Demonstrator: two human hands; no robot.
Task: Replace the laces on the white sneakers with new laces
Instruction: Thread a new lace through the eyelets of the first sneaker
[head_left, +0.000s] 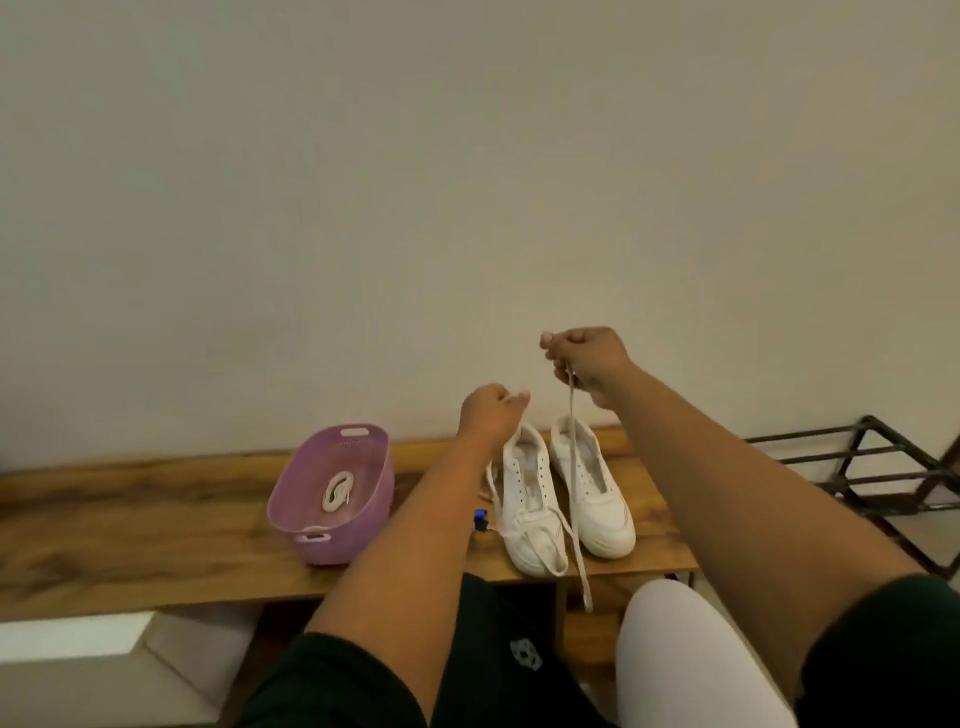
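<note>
At the table's (156, 525) near edge, two white sneakers (563, 496); at 9 o'clock, basket (332, 493). Right hand (589, 361) pinches a lace (574, 467), dangling; left hand (491, 413) curled, grasp unclear.

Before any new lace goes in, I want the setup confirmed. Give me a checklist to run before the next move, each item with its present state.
1. Old lace free of right sneaker: ok, dangling from right hand.
2. Left sneaker stripped: cannot tell, a loose lace lies over it.
3. New lace ready in purple basket: ok.
4. Left hand free: cannot tell.
5. Both sneakers upright on wooden bench: ok.
</note>
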